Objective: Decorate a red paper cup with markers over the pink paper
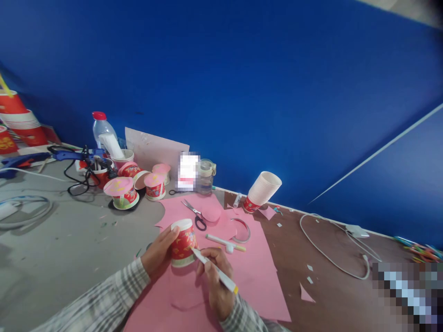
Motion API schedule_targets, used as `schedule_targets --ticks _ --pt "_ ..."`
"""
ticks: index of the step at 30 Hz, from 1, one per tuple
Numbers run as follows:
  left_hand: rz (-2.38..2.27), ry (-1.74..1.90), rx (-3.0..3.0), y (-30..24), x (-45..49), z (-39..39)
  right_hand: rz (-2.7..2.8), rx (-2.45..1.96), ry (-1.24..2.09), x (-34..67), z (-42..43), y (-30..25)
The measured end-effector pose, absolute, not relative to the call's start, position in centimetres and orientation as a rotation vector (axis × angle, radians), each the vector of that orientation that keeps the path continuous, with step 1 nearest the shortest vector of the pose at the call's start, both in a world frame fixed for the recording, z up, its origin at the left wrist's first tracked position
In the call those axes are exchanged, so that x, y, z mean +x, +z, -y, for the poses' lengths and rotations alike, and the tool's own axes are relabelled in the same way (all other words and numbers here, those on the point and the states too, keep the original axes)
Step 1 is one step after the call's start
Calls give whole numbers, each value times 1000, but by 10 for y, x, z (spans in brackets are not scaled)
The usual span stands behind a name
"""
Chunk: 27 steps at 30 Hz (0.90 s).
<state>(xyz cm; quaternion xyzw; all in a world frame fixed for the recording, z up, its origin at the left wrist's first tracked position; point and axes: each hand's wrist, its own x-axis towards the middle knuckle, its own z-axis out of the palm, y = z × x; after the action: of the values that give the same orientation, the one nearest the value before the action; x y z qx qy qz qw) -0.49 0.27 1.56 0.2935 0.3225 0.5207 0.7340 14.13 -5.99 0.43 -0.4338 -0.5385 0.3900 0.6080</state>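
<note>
My left hand [162, 251] is closed around a red patterned paper cup [182, 240], its thumb near the white end at the top. The cup appears upside down, with its pale rim end low over a pink paper sheet [249, 290]. In my right hand [217, 281] is a white marker [219, 275] with a yellow end, gripped like a pen. The marker's tip meets the cup's side, or is very close to it. Just beyond the hands lie another marker [224, 242], a roll of tape [241, 230] and scissors [197, 216] with dark handles.
A tilted stack of paper cups [262, 191] stands near the blue wall. Several decorated cups with pink tops [119, 186] are at the left, beside a plastic bottle [103, 127]. A white cable [323, 249] curls on the right, and paper scraps [306, 293] lie about.
</note>
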Motion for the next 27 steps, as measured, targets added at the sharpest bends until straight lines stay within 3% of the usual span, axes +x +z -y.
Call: schedule_targets --ticks 27 --pt "-748 1158 610 12 -4 -3 1237 -970 938 141 61 6"
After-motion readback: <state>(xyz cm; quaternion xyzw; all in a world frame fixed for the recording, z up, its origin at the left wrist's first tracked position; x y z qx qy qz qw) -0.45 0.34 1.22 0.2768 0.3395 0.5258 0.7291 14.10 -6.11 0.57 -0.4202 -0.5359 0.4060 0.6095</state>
